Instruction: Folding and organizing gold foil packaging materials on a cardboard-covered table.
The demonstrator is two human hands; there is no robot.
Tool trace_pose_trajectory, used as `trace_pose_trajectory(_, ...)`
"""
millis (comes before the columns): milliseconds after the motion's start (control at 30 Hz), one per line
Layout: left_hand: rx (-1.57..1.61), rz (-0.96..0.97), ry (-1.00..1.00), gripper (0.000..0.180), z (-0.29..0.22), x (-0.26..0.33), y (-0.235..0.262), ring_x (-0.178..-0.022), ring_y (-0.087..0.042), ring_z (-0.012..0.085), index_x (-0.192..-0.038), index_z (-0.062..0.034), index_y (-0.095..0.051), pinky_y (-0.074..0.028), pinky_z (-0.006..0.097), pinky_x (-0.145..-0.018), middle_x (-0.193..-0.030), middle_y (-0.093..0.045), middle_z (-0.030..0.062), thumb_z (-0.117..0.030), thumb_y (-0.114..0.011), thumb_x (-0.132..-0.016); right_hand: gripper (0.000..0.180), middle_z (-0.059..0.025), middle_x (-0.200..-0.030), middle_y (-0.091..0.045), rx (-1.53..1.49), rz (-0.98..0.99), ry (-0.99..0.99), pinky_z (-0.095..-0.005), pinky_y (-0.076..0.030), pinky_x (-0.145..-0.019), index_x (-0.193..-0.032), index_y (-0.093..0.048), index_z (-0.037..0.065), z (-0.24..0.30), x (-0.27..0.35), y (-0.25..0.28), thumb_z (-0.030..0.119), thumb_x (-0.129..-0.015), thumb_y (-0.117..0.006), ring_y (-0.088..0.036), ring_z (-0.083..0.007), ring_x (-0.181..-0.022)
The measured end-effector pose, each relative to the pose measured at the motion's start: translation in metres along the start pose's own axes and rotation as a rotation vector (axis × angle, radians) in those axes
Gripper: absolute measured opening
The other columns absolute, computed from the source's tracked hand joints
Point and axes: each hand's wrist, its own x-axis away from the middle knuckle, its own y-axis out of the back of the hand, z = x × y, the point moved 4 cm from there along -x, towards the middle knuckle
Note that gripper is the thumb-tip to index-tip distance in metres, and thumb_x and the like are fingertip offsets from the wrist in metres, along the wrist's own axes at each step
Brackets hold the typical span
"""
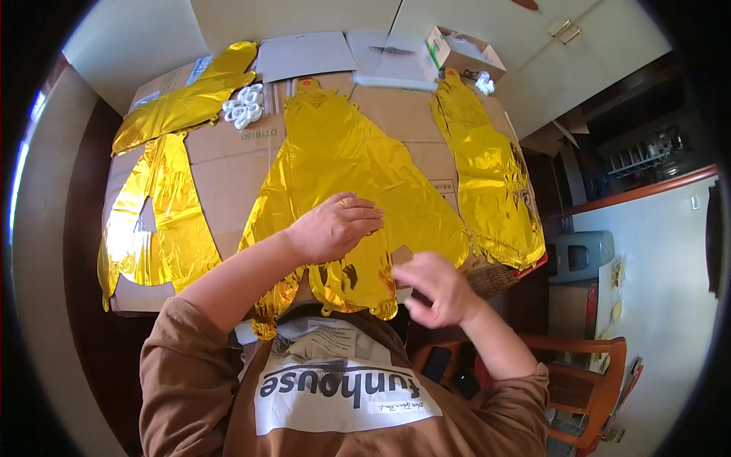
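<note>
The gold foil balloon is pressed flat under the spread left hand, while the loosely curled, blurred right hand, holding nothing visible, should smooth gently outward.

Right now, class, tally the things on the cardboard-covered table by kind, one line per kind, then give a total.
Gold foil balloons, flat: 4, the middle one under the left hand
Bundle of white plastic rings: 1
Small open cardboard box: 1
White paper sheets: at least 2; overlaps hide the exact number
Total: at least 8
</note>
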Motion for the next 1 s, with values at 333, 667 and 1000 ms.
trace_pose_trajectory(333,0.109,0.018,0.098,0.037,0.006,-0.001,0.002,-0.124,-0.060,0.0289,-0.134,-0.0048,-0.060,-0.044,0.044,-0.109,-0.125,-0.069,0.0122,-0.012,-0.061,-0.098,0.045,-0.0147,-0.095,-0.070,0.228,-0.078,-0.768,-0.0366,-0.055,-0.081,-0.107,-0.068,-0.003,-0.174,-0.139,0.014,0.030,-0.081,-0.086,-0.068,-0.0231,-0.091)
trace_pose_trajectory(667,0.147,0.043,0.110,0.042,0.007,0.001,0.005,-0.124,-0.059,0.0315,-0.138,-0.0046,-0.057,-0.042,0.046,-0.110,-0.127,-0.067,0.0136,-0.011,-0.062,-0.097,0.016,-0.0094,-0.082,-0.071,0.028,-0.115,-0.707,-0.0311,-0.054,-0.068,-0.093,-0.067,-0.003,-0.164,-0.156,0.000,0.006,-0.082,-0.075,-0.066,-0.0156,-0.072)
trace_pose_trajectory(1000,0.150,0.047,0.106,0.044,0.007,0.001,0.005,-0.127,-0.058,0.0311,-0.139,-0.0050,-0.056,-0.041,0.047,-0.111,-0.127,-0.068,0.0125,-0.010,-0.063,-0.096,0.029,-0.0122,-0.116,-0.073,-0.695,-0.012,-0.461,-0.0286,-0.053,-0.095,-0.123,-0.066,-0.001,-0.120,-0.156,-0.019,0.011,-0.097,-0.067,-0.069,-0.0143,-0.106)
